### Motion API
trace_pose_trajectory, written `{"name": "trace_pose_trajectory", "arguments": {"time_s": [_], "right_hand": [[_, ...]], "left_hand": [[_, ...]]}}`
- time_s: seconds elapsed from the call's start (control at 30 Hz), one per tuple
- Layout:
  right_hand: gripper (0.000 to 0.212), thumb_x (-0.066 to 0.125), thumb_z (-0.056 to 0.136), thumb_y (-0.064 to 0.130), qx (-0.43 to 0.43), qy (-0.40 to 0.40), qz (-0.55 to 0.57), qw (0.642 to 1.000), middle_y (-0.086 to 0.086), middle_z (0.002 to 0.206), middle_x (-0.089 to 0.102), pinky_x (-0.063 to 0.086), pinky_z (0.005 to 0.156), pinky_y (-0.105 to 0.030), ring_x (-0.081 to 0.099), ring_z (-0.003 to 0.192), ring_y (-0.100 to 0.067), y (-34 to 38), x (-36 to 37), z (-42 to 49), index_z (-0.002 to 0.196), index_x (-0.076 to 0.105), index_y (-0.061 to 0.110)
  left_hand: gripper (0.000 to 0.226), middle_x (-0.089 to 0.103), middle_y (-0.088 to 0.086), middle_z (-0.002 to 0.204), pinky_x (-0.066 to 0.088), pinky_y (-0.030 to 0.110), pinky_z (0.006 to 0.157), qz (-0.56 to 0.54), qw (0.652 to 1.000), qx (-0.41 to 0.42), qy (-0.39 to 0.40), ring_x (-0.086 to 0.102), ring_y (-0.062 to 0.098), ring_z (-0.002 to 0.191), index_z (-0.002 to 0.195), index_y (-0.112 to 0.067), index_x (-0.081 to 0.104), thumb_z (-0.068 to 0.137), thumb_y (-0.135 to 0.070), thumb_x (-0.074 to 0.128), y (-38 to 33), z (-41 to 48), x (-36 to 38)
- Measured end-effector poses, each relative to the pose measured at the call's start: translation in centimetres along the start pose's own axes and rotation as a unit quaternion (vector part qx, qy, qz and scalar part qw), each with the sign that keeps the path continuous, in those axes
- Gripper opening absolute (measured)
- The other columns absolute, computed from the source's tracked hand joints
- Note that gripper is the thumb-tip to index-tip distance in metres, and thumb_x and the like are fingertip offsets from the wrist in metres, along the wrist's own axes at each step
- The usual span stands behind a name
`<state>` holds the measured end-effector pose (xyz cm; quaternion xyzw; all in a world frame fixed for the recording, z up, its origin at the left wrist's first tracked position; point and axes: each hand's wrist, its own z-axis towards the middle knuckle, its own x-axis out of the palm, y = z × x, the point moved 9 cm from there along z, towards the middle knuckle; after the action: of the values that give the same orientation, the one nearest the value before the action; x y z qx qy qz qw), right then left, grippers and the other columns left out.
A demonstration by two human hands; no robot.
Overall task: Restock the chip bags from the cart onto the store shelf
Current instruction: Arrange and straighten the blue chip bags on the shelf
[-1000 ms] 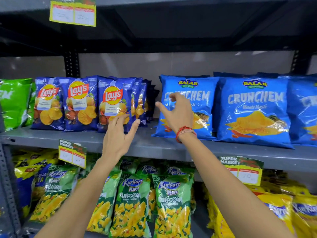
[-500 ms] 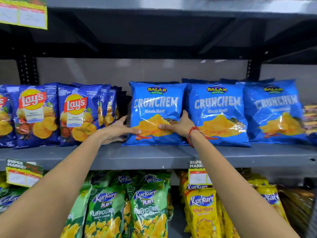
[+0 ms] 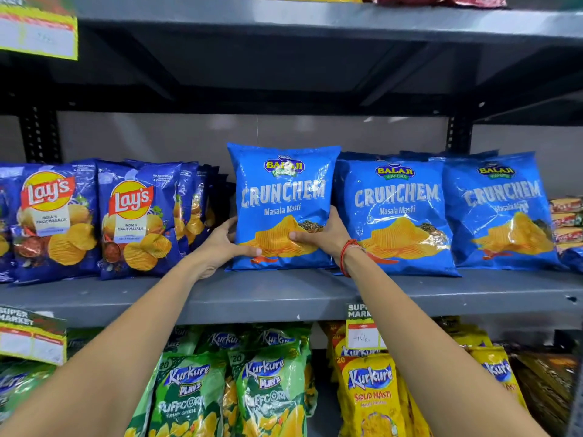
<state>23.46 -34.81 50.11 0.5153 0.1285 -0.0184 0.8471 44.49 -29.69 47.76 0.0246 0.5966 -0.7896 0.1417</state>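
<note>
A bright blue Crunchem chip bag (image 3: 280, 197) stands upright on the grey middle shelf (image 3: 284, 294), leftmost of the Crunchem row. My left hand (image 3: 220, 244) grips its lower left edge, thumb across the front. My right hand (image 3: 325, 238), with a red thread on the wrist, grips its lower right edge. Two more Crunchem bags (image 3: 397, 212) (image 3: 501, 209) stand to its right. Dark blue Lay's bags (image 3: 135, 216) stand in a row to its left, with a narrow gap between. The cart is out of view.
The shelf above (image 3: 315, 20) overhangs the bags. Below hang green Kurkure Puffcorn bags (image 3: 268, 395) and yellow Kurkure Solid Masti bags (image 3: 372, 395). Price tags (image 3: 31, 335) (image 3: 362, 326) clip to the shelf's front edge. Small red packets (image 3: 568, 222) are stacked at the far right.
Both hands went from reaching in the open to gripping the leftmost Crunchem bag, which now stands more upright. The view has shifted right and closer.
</note>
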Motion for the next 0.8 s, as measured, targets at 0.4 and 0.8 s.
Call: {"name": "trace_pose_trajectory", "arguments": {"time_s": [0.4, 0.8], "right_hand": [[0.116, 0.080, 0.068, 0.046, 0.013, -0.052, -0.064, 0.997, -0.012, 0.157, 0.029, 0.030, 0.113, -0.038, 0.028, 0.144, -0.029, 0.7, -0.5, -2.3, 0.151, 0.012, 0.005], [0.068, 0.073, 0.078, 0.033, -0.200, -0.216, -0.169, 0.941, -0.011, 0.132, 0.049, 0.033, 0.098, -0.027, 0.046, 0.124, -0.028, 8.5, -9.5, -7.7, 0.136, 0.042, 0.012]], "left_hand": [[0.114, 0.053, 0.004, 0.135, 0.040, 0.044, 0.103, -0.040, 0.999, -0.007, -0.030, 0.053, 0.023, 0.120, 0.146, -0.018, 0.021, 0.052, -0.027, 0.085, -0.2, -0.5, -0.7], [0.051, 0.056, 0.001, 0.122, 0.044, 0.027, 0.088, 0.075, 0.918, 0.302, -0.247, 0.052, 0.011, 0.103, 0.119, -0.015, 0.053, 0.074, -0.021, 0.075, -12.5, -4.7, 6.8]]}}
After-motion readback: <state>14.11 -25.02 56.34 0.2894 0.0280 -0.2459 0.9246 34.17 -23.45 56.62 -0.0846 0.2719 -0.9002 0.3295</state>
